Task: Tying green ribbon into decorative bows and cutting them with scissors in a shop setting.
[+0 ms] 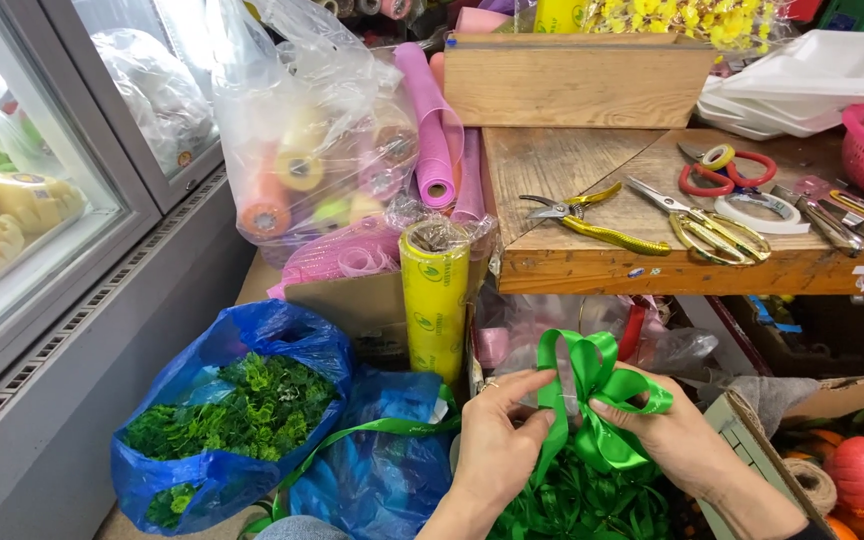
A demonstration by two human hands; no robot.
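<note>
Green ribbon bow (594,385) is pinched between both grips: left hand (497,440) closed on its left, right hand (667,432) closed at right; loops stand upward.

- The left hand (497,440) and right hand (674,435) are pinching a looped green satin ribbon bow (597,395) between fingertips.
- A ribbon tail (372,432) is trailing left over a blue bag of green foliage (237,410).
- Yellow-handled pruning shears (592,222) and gold scissors (707,228) are lying on the wooden workbench (572,265) (well apart from the hands).
</note>
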